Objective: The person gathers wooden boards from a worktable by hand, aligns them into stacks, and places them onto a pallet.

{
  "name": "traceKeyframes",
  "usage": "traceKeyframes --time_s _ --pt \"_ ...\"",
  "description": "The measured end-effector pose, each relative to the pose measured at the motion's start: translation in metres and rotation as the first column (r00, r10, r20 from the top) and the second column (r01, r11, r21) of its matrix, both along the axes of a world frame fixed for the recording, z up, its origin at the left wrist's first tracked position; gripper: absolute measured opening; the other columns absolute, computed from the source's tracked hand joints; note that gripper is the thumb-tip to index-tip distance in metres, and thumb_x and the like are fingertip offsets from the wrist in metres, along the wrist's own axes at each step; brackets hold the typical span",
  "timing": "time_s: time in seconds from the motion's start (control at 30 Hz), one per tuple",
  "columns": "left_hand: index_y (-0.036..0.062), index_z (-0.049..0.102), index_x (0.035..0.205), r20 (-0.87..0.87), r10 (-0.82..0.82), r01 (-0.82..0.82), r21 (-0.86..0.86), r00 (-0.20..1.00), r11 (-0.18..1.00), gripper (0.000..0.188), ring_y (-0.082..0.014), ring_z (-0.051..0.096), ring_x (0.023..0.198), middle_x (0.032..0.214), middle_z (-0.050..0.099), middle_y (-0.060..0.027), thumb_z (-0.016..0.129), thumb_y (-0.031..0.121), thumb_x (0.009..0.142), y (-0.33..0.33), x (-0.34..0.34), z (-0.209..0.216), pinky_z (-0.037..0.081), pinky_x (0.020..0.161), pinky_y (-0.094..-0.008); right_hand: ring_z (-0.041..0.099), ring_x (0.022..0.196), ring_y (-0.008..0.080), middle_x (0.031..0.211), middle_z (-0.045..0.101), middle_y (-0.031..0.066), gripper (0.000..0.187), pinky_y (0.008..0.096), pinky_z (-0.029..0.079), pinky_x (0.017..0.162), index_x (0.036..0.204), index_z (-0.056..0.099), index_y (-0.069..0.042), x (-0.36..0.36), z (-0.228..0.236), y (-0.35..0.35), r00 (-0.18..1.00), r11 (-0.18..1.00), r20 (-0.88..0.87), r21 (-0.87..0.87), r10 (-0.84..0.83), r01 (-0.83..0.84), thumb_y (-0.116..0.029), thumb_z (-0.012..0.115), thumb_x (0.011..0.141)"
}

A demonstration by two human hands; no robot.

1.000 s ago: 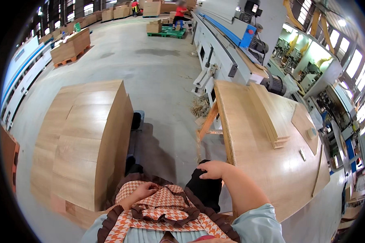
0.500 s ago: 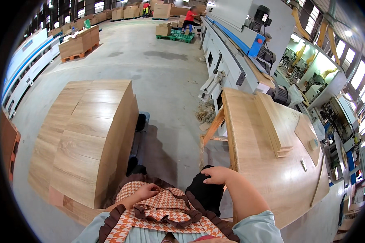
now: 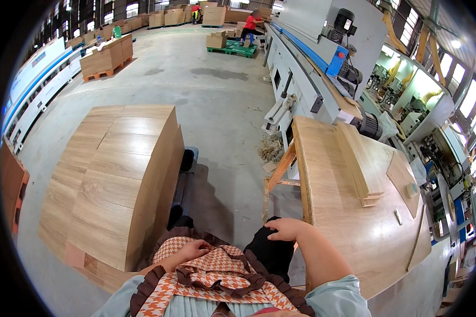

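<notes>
My left hand (image 3: 194,250) rests on the orange-and-white houndstooth apron (image 3: 177,244) over my lap. Its fingers are loosely bent, and no object shows in them. On my black-trousered knee (image 3: 267,251) lies my right hand (image 3: 284,229), open, with its fingers draped over the cloth. To my left is a large stack of wood-grain panels (image 3: 116,174). A wood-grain work table (image 3: 344,232) stands close to my right, beyond the right forearm. Several long narrow boards (image 3: 357,161) lie stacked on it.
The table also holds a flat panel (image 3: 402,177), a roll of tape (image 3: 411,189) and a small light-coloured tool (image 3: 398,216). A long grey machine (image 3: 296,79) runs ahead on the right. A seated person (image 3: 252,26) is beside a green pallet (image 3: 235,48) farther off.
The whole view has shifted slightly, so the surroundings sit a little farther right. Both hands stay at rest in the same places, and the boards and panels are unmoved.
</notes>
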State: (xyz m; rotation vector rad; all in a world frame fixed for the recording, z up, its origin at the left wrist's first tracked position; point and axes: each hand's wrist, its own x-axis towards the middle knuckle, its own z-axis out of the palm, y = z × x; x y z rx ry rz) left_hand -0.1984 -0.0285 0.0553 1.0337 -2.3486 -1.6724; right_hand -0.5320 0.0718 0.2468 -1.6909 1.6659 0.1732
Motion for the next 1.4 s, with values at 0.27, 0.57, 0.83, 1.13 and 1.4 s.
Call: traceKeyframes --time_s 0.27,0.57,0.83,1.13,1.4 --pt "0.005 0.06 0.095 0.046 0.002 -0.001 -0.03 0.999 1.0 0.024 -0.0187 0.06 0.082 0.088 0.062 -0.0093 0.06 0.022 0.078 0.002 0.001 0.013 0.047 0.073 -0.0292 0.049 0.105 0.0305 0.113 0.053 0.0146 0.053 0.0371 0.039 0.088 0.121 0.044 -0.008 0.003 0.003 -0.002 1.0 1.0 0.001 0.015 0.002 -0.002 -0.033 0.056 0.076" --pt "0.0048 0.059 0.095 -0.002 0.007 -0.007 0.006 1.0 1.0 0.023 -0.0166 0.059 0.081 0.087 0.062 -0.008 0.06 0.021 0.079 0.003 0.002 0.012 0.047 0.073 -0.0279 0.05 0.103 0.0317 0.111 0.054 0.0151 0.052 0.0382 0.04 0.086 0.119 0.046 -0.007 -0.002 -0.003 0.0 1.0 1.0 0.023 -0.009 -0.011 0.011 -0.034 0.056 0.076" --pt "-0.0004 0.055 0.099 -0.021 -0.083 0.082 -0.042 0.996 0.996 0.023 -0.0131 0.056 0.083 0.091 0.06 -0.0083 0.058 0.016 0.082 0.007 0.003 0.025 0.047 0.071 -0.0266 0.051 0.102 0.0307 0.108 0.056 0.0134 0.046 0.0392 0.041 0.085 0.113 0.052 -0.01 -0.005 -0.005 -0.003 0.991 0.998 -0.132 -0.051 0.013 -0.02 -0.035 0.058 0.075" --pt "-0.001 0.05 0.102 -0.052 -0.114 0.115 0.024 0.992 0.993 0.02 -0.0153 0.056 0.088 0.095 0.058 -0.0087 0.053 0.001 0.083 0.001 0.007 0.012 0.047 0.074 -0.0263 0.051 0.103 0.0299 0.108 0.055 0.0137 0.045 0.0397 0.041 0.084 0.111 0.054 -0.009 -0.016 -0.028 -0.013 0.979 0.997 -0.192 0.018 -0.07 0.075 -0.03 0.063 0.071" --pt "-0.0023 0.049 0.101 0.033 -0.043 0.045 -0.055 0.999 0.997 0.026 -0.0128 0.057 0.083 0.092 0.058 -0.0092 0.059 0.011 0.081 -0.003 0.015 0.003 0.047 0.068 -0.0262 0.056 0.092 0.03 0.096 0.06 0.0134 0.037 0.0392 0.045 0.077 0.098 0.06 -0.006 -0.019 -0.041 -0.017 0.956 0.995 -0.285 -0.097 -0.064 0.037 -0.027 0.064 0.068"
